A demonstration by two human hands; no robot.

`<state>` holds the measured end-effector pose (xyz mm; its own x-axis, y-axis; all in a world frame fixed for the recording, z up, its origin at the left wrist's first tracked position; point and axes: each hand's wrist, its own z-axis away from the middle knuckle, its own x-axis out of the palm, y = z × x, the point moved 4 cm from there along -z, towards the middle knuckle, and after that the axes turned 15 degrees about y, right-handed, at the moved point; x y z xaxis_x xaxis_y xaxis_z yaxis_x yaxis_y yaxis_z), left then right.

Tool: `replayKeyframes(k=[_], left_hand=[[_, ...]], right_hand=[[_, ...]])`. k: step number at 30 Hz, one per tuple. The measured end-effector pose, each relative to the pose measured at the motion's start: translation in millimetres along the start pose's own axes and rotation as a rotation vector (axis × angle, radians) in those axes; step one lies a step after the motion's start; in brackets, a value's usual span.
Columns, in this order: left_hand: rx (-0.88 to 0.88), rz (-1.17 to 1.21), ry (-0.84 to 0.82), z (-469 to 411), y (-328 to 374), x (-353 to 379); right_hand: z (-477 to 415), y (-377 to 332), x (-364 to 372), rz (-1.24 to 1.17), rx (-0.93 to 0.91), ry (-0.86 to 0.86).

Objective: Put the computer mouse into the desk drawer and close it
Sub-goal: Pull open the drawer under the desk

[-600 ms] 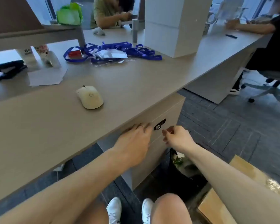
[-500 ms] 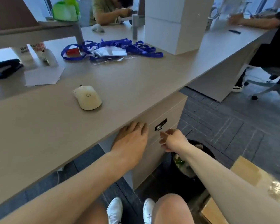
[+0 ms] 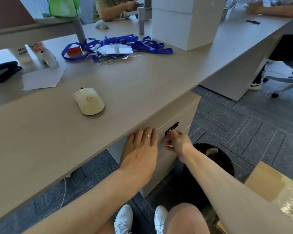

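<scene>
A cream computer mouse (image 3: pixel 89 103) lies on the beige desk (image 3: pixel 41 132), a little back from its front edge. Below that edge is the drawer unit (image 3: pixel 181 114); its top drawer is closed and has a black lock plate (image 3: pixel 172 128). My left hand (image 3: pixel 140 152) lies flat against the drawer front just under the desk edge, fingers together, with a ring on one finger. My right hand (image 3: pixel 176 143) pinches a small metal key at the lock plate.
Blue lanyards with badge cards (image 3: pixel 118 46) and a white box (image 3: pixel 184 22) lie further back. Paper (image 3: pixel 42 80) and a black stapler (image 3: pixel 3 71) are at the left. A black waste bin (image 3: pixel 213 159) and a cardboard box (image 3: pixel 274 188) stand on the floor. Two people sit at the far side.
My right hand has moved up and forward from beside the lock to the lock plate, where it now pinches the key. My left hand stays on the drawer front.
</scene>
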<state>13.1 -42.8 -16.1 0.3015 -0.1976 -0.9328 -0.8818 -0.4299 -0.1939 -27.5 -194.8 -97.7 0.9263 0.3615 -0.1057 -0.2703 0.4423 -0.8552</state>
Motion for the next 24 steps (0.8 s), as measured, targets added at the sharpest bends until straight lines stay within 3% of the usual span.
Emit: replayKeyframes(k=[8,24], left_hand=[[-0.038,0.070,0.044,-6,-4,-5],[-0.082,0.027,-0.009,-1,12,-6]], right_hand=[[13,3,-14,-0.037,0.014,0.050],[60,46,-145,0.002,0.010,0.149]])
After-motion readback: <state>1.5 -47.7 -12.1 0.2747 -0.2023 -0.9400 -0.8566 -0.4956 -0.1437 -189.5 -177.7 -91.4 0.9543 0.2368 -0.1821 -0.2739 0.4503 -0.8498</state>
